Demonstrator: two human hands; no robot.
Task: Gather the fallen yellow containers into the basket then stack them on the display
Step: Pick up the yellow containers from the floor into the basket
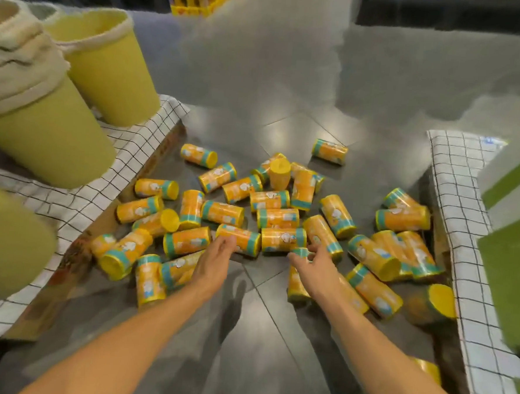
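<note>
Several yellow containers point(277, 217) with teal bands lie scattered on the grey floor between two low stands; one point(280, 173) stands upright near the back. My left hand point(215, 261) reaches forward, its fingertips resting on the near end of one lying container point(244, 240), fingers apart. To its right, my right hand point(312, 264) pinches the teal end of another lying container point(280, 239) between thumb and fingers. More containers lie under and beside my right wrist point(297, 286). No basket is visible.
Yellow-green buckets point(108, 65) with cloth liners stand on the checked-cloth stand point(140, 147) at left. A second checked-cloth stand point(454, 190) with green blocks point(509, 273) is at right. A yellow crate point(197, 1) with similar goods sits far back.
</note>
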